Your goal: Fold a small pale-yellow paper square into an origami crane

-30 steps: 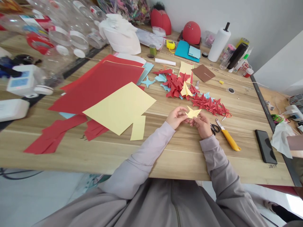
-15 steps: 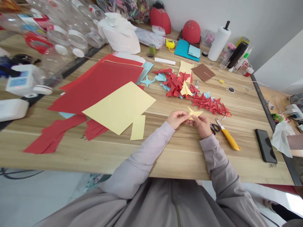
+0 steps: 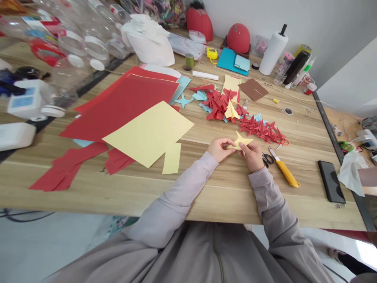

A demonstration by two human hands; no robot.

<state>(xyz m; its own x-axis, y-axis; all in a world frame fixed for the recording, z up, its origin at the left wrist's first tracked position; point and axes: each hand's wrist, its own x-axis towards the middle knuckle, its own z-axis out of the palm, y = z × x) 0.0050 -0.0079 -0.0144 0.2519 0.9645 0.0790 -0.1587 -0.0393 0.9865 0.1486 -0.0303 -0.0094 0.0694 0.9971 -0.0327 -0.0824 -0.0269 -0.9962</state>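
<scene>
A folded yellow paper star [image 3: 242, 140] with pointed arms is held between my two hands, just above the wooden table. My left hand [image 3: 220, 149] pinches its left point between thumb and fingers. On its right side, my right hand [image 3: 251, 156] grips it with the thumb pressed on the lower middle. Beyond my hands lies a pile of folded red paper stars [image 3: 260, 129], with a yellow folded piece [image 3: 231, 110] on top and light-blue stars among them. Black scissors [image 3: 267, 159] and a yellow utility knife [image 3: 285, 171] lie close to my right hand.
Left of my arms are a yellow sheet [image 3: 147, 133], red sheets [image 3: 123, 104] and red strips [image 3: 67, 167]. A black phone [image 3: 330, 181] lies at the right. Along the back stand clear bottles [image 3: 96, 49], a yellow tape measure [image 3: 211, 53] and a white paper roll [image 3: 273, 54].
The left thumb has slid a little away from the star's middle towards its left point, so more of the star shows. The star has turned slightly in my fingers.
</scene>
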